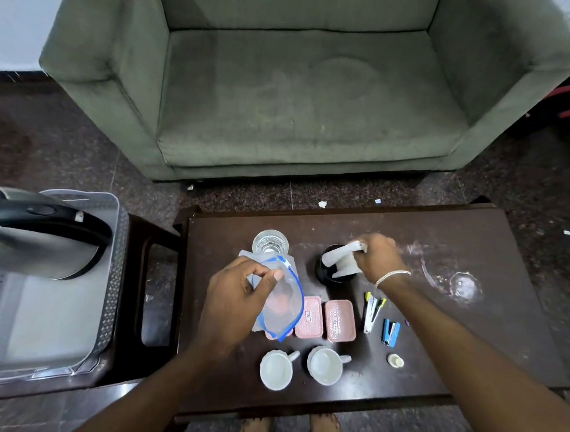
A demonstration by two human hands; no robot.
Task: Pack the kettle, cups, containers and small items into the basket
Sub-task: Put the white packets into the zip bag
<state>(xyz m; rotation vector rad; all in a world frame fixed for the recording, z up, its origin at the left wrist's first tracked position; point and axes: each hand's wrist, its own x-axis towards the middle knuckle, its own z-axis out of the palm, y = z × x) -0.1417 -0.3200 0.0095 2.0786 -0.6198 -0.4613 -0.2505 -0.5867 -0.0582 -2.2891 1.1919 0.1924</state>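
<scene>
Left hand: pinching one clear zip bag open above the table.
Right hand: gripping white packets at one black cup.
Kettle: one, sitting in the basket.
White cups: two.
Pink containers: at least two showing.
Glass: one.
Pens: several, uncountable.
Stapler: one.

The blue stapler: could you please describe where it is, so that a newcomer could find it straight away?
Start at the dark wooden coffee table in front of the green sofa. On its right part, beyond the pink lidded containers, lies a bunch of pens; the small blue stapler lies just right of them. It is the only blue, wedge-shaped item there.
</scene>
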